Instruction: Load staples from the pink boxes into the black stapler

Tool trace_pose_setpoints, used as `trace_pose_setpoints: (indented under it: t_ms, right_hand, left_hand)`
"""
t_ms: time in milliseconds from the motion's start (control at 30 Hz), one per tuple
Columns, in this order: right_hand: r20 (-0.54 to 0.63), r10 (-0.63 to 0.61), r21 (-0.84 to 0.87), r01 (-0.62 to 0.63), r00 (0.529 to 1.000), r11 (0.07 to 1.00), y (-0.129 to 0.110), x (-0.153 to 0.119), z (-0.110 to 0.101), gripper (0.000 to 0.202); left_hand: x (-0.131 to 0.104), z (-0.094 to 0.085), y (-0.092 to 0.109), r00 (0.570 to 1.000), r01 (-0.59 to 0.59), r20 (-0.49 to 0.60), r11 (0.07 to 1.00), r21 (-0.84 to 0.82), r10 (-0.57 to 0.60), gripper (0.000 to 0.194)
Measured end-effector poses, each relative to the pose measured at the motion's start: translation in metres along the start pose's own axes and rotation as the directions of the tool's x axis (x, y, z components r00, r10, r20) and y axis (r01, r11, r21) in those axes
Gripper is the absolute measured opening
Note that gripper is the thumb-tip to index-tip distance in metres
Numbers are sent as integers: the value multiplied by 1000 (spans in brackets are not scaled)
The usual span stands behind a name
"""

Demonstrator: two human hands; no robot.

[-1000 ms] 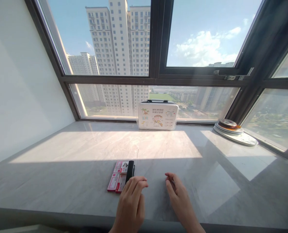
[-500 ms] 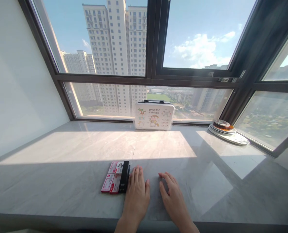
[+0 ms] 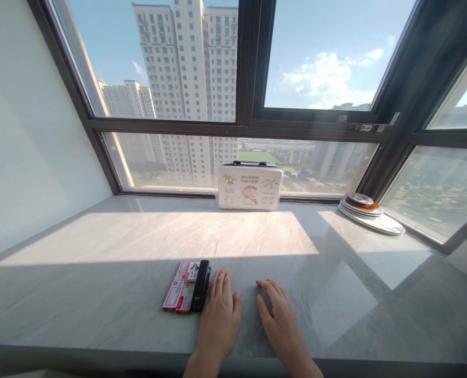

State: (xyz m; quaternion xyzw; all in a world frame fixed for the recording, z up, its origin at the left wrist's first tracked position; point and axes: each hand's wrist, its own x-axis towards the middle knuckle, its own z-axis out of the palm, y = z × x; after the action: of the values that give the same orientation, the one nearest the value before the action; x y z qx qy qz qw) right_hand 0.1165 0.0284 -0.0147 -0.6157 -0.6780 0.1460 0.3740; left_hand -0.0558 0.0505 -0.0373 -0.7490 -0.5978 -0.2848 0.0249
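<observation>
My left hand point(image 3: 219, 315) lies palm down on the stone sill, its fingers stretched out and the thumb apart. Its index-to-little-finger side rests against a black stapler point(image 3: 200, 286), which stands lengthwise. Along the stapler's left side sit several small red-and-white boxes point(image 3: 175, 294), packed edge to edge in a block; a stapler-like picture is printed on one. To the right, my right hand point(image 3: 279, 315) rests on its outer edge with fingers slightly bent and thumb apart. Nothing is in it.
A white carry case point(image 3: 250, 188) with cartoon prints stands upright against the window. A stack of plates point(image 3: 369, 215) sits in the right corner. The marble sill point(image 3: 99, 315) ends at a front edge near my wrists; a white wall point(image 3: 29, 157) bounds it on the left.
The stapler and the boxes have shifted very slightly left together, along with my left hand. My right hand has hardly moved.
</observation>
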Motion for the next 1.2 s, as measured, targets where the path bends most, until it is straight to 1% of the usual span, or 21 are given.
trace_pose_setpoints:
  t_ms: [167,267,400,467,533,667,900,1200]
  right_hand:
    - [9,1,-23,-1,1000,1000,0,0,0,38]
    - [41,4,-69,-1,999,998,-2,1,0,42]
    - [147,-23,-187,51,989,981,-4,5,-1,51]
    - [207,-35,-250,87,978,964,-4,8,-3,54]
    - [240,-25,-299,99,971,949,-3,11,-6,56]
    - [230,-6,-341,87,973,936,-1,12,-7,57]
    - [202,-17,-335,85,979,938,-2,7,-3,56]
    - [205,-35,-356,108,978,928,-1,7,-1,55]
  left_hand:
    - [-1,-1,0,1000,-19,0,999,28,19,49]
    - [-3,-2,-1,998,-58,18,996,69,56,52]
    - [-5,-3,-1,990,-136,52,984,117,131,53]
    - [-5,-5,0,987,-157,60,979,132,150,54]
    - [-5,-6,0,985,-167,61,976,140,159,55]
    - [-7,-6,0,982,-182,68,974,137,174,57]
    - [-7,-5,0,978,-202,84,971,129,193,57]
    - [-7,-7,0,974,-216,97,967,134,205,57]
